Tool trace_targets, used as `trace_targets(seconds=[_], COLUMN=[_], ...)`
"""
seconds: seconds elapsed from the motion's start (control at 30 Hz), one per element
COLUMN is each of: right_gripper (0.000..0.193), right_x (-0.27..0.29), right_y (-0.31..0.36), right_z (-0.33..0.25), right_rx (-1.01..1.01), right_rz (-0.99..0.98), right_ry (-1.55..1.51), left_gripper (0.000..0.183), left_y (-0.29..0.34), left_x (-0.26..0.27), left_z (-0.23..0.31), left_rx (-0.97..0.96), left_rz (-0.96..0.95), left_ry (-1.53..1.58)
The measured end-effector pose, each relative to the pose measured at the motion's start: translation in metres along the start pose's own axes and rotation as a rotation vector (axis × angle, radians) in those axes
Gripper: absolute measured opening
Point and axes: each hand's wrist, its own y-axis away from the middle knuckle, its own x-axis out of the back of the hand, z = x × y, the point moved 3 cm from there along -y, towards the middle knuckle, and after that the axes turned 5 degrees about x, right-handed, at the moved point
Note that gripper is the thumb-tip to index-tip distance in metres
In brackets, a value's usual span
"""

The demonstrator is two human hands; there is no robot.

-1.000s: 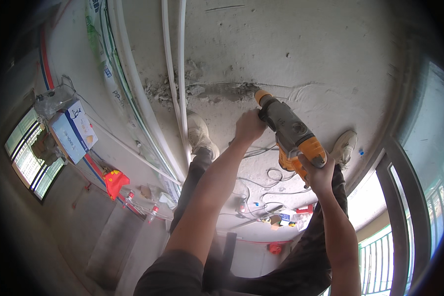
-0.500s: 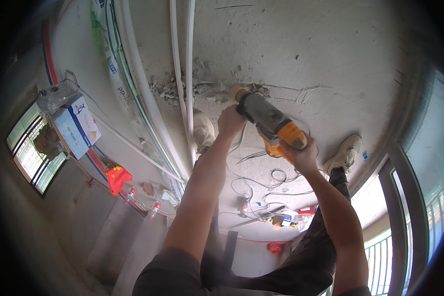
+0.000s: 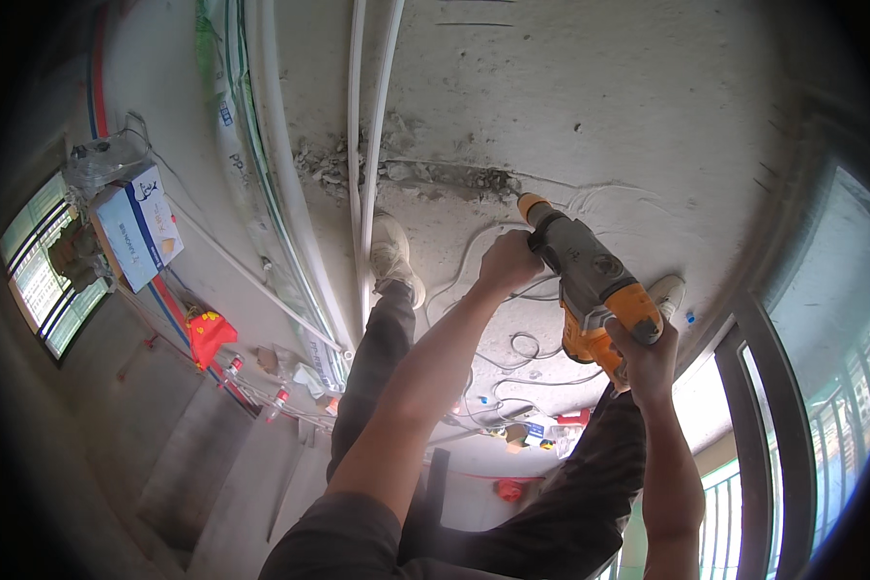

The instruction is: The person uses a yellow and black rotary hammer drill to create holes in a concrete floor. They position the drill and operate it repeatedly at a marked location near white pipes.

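Observation:
A grey and orange rotary hammer drill (image 3: 590, 261) is held in both hands, its orange-tan nose tilted toward the far left. My left hand (image 3: 510, 261) is wrapped round the side handle close to the nose; the handle itself is mostly hidden. On the rear grip, my right hand (image 3: 646, 358) is closed with its fingers around the orange housing. Beyond the nose, a rough chiselled groove (image 3: 435, 177) with broken rubble runs across the grey concrete surface (image 3: 570, 87). The tool's nose is near the groove's right end; whether its bit touches the concrete I cannot tell.
White pipes (image 3: 372, 145) run lengthwise left of the groove, beside more wrapped pipes (image 3: 251, 145). A looping cable (image 3: 524, 345) lies under the drill. At the left are a blue-white box (image 3: 137, 232) and a red bag (image 3: 208, 336). A grey-framed window or door (image 3: 793, 406) stands right.
The drill and both hands have moved right and slightly nearer to me, baring more of the groove. My left shoe and trouser leg show more now. The view has shifted a little.

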Motion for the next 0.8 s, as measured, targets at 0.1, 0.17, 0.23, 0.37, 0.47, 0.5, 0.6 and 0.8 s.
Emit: trace_targets(seconds=[0.1,0.17,0.23,0.37,0.47,0.5,0.6,0.8], right_gripper=[0.026,0.035,0.027,0.023,0.023,0.021,0.02,0.018], right_x=[0.005,-0.003,-0.01,-0.016,-0.012,-0.01,-0.008,-0.018], right_y=[-0.038,-0.069,-0.09,-0.119,-0.132,-0.138,-0.141,-0.122], right_z=[-0.017,-0.026,-0.037,-0.04,-0.045,-0.044,-0.051,-0.014], right_rx=[-0.054,-0.065,-0.109,-0.205,-0.163,-0.153,-0.158,-0.187], right_rz=[-0.06,-0.113,-0.108,-0.144,-0.177,-0.164,-0.172,-0.117], right_ry=[0.08,0.069,0.105,0.064,0.003,0.018,-0.013,-0.107], left_gripper=[0.024,0.019,0.019,0.02,0.022,0.022,0.028,0.044], left_y=[-0.008,-0.037,-0.053,-0.065,-0.069,-0.07,-0.075,-0.048], left_x=[0.009,0.006,0.017,0.033,0.035,0.035,0.034,0.042], left_z=[0.014,-0.002,0.002,-0.001,0.001,0.003,0.003,-0.011], left_rx=[0.07,0.101,0.118,0.142,0.142,0.139,0.196,-0.051], left_rz=[-0.073,-0.03,-0.017,-0.021,-0.027,-0.027,-0.039,0.056], left_ry=[0.111,0.213,0.225,0.215,0.208,0.205,0.184,0.271])
